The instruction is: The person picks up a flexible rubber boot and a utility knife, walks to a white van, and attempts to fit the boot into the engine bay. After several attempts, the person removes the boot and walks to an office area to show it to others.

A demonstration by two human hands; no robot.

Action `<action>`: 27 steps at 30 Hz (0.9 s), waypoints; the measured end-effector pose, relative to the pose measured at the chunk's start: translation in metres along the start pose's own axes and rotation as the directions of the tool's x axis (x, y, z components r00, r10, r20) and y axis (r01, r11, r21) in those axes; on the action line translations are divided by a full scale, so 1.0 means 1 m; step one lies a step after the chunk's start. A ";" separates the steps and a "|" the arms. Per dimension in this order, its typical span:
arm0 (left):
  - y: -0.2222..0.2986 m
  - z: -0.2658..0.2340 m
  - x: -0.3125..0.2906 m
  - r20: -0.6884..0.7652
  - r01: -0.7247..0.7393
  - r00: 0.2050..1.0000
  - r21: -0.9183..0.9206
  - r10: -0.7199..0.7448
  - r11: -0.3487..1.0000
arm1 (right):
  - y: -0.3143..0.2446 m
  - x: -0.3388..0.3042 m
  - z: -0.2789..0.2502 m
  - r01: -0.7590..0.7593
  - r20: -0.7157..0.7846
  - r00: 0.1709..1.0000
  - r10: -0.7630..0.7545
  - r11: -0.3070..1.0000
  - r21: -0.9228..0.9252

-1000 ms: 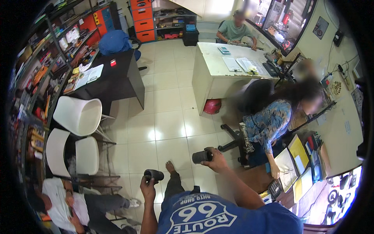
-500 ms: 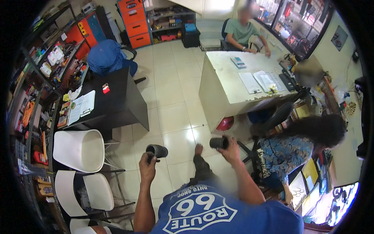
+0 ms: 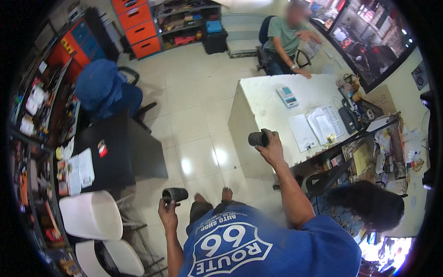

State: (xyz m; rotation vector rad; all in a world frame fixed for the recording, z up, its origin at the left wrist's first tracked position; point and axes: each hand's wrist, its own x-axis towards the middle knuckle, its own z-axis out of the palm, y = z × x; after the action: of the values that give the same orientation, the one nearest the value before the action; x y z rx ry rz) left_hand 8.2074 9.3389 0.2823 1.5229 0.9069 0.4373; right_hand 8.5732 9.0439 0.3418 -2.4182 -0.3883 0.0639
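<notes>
My left hand (image 3: 168, 215) is closed on the end of a short black hose (image 3: 177, 194), a stubby hollow tube with a thicker collar, held over the floor near the white chairs. Farther forward, my right hand (image 3: 274, 150) grips a second short black hose (image 3: 256, 139) by its open end. That one is in front of the near left corner of the pale desk (image 3: 264, 92). Both tubes lie roughly sideways, well apart from each other. Their exact kind is hard to make out.
A black desk (image 3: 108, 152) with papers and white chairs (image 3: 92, 214) stand at left, beside loaded shelves (image 3: 34, 124). A calculator (image 3: 288, 97) and papers lie on the pale desk. One person (image 3: 284, 39) sits behind it; another person (image 3: 369, 207) sits close at right.
I have moved forward, and the desks appear nearer. My right hand has risen with its hose toward the pale desk; my left sits slightly lower. The seated person behind the desk has shifted their arms.
</notes>
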 end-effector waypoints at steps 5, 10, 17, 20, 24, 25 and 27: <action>0.018 0.035 0.111 0.084 0.014 0.996 -0.037 -0.011 0.999 | 0.036 0.107 0.002 -0.064 -0.209 0.978 0.026 0.982 -0.177; 0.066 0.059 0.226 0.199 -0.014 0.980 0.111 -0.009 0.994 | 0.083 0.149 0.042 -0.379 -0.136 0.925 0.355 0.878 -0.291; 0.134 0.096 0.390 0.379 -0.154 0.918 0.063 0.119 0.986 | 0.065 0.177 0.068 -0.482 -0.293 0.851 0.436 0.870 -0.106; 0.143 0.113 0.431 0.387 -0.175 0.905 -0.035 0.175 0.984 | 0.049 0.210 0.059 -0.409 -0.383 0.853 0.354 0.910 -0.070; 0.145 0.137 0.465 0.435 -0.146 0.895 0.067 0.103 0.987 | 0.046 0.266 0.055 -0.360 -0.427 0.856 0.290 0.929 -0.090; 0.145 0.146 0.470 0.437 -0.150 0.894 0.088 0.097 0.985 | 0.048 0.279 0.058 -0.325 -0.471 0.851 0.234 0.938 -0.122; 0.146 0.167 0.476 0.431 -0.137 0.898 0.093 0.085 0.986 | 0.057 0.299 0.067 -0.383 -0.390 0.856 0.340 0.923 -0.035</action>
State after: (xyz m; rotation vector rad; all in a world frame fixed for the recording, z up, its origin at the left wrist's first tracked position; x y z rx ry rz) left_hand 8.6662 9.5943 0.2818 1.7012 0.5100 0.1178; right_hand 8.8637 9.1323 0.2705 -2.5100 0.2520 -0.2630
